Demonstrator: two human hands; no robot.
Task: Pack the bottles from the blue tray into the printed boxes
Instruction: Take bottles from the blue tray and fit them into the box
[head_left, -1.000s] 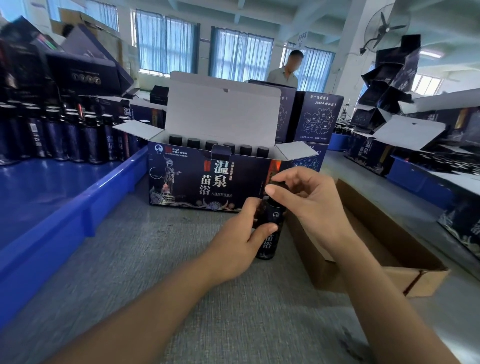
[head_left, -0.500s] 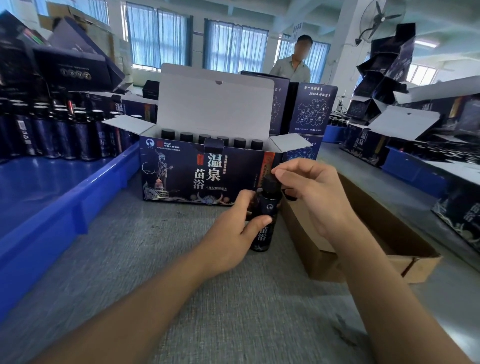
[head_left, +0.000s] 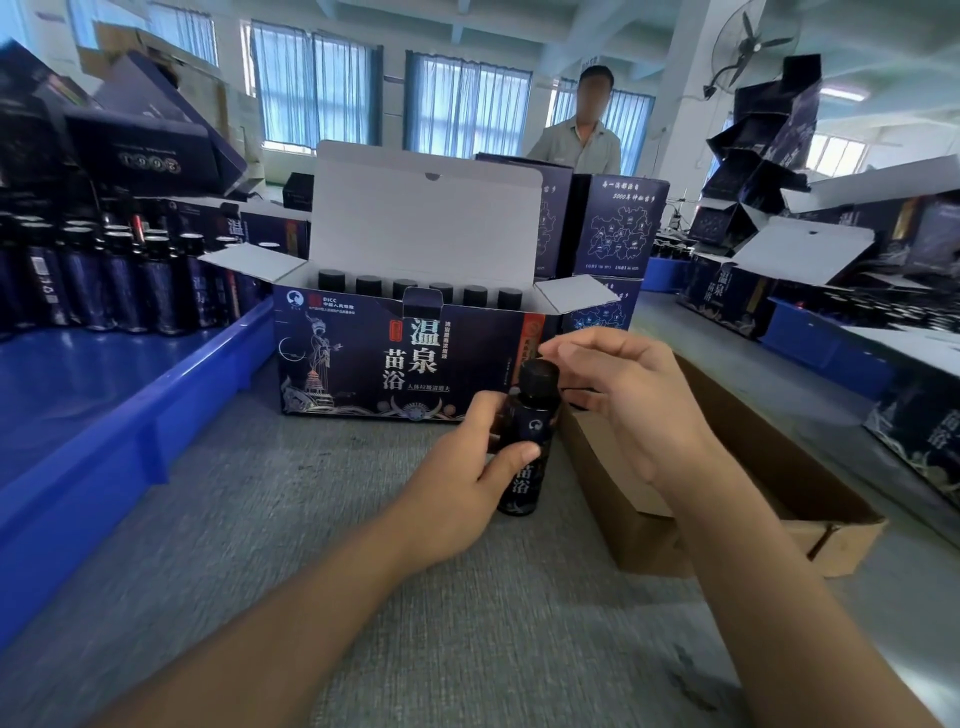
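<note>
Bench contents, seen from the floor, left to right:

1. Blue tray (head_left: 130, 431), far left, with a crowd of dark stock bottles (head_left: 119, 280) standing upright at its back.
2. Printed box (head_left: 395, 358), just right of the tray rim on the grey tabletop (head_left: 311, 545). Its lid and side flaps are open. A row of six black caps (head_left: 405, 288) shows along its rear wall.
3. Left hand (head_left: 462, 483), wrapped round the body of item 4, thumb across the label, fingers behind.
4. Bottle (head_left: 524, 447), dark with a black cap, upright, before the printed box's right end and outside it.
5. Right hand (head_left: 623, 405), fingers curved about the bottle's cap. Whether they pinch it, I cannot tell.
6. Cardboard carton (head_left: 779, 499), brown, open-topped, just right of the bottle.
7. Further printed boxes (head_left: 753, 130), stacked far right.
</note>
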